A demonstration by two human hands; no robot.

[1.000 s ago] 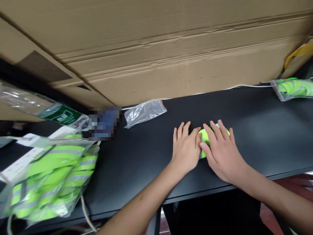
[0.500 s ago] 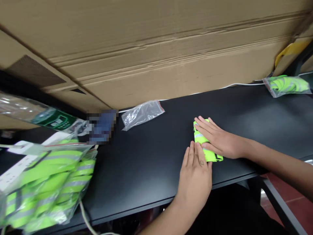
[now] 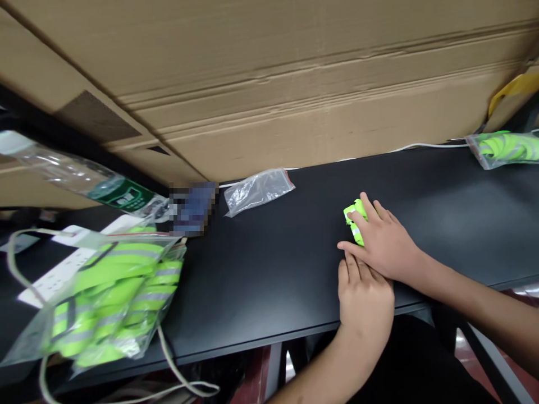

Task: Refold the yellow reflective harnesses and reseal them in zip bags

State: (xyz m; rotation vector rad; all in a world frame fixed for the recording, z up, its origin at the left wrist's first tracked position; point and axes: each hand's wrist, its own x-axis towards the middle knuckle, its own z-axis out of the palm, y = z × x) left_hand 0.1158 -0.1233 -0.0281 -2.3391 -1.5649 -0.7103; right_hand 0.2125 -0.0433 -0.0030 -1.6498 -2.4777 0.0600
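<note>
A folded neon-yellow strip with silver bands (image 3: 357,232) lies on the black table, mostly covered by my hands. My right hand (image 3: 383,238) rests over it from the right with fingers spread. Below it, my left hand (image 3: 365,292) has its fingers close together and bent down, with the fingertips at the strip's near end, partly under my right hand. Whether the left fingers grip the strip is hidden. An unfilled clear zip bag (image 3: 259,191) lies further back, to the left of the strip.
A large clear bag of neon strips (image 3: 113,297) sits at the left by a white power strip (image 3: 54,275), cables, a plastic bottle (image 3: 84,174) and a blurred blue item (image 3: 196,207). A bagged strip (image 3: 505,148) lies at the back right. Cardboard (image 3: 295,67) stands behind the table.
My left hand has curled its fingers and moved under the edge of my right hand. My right fingers have spread, and less of the strip shows. The view has shifted slightly left.
</note>
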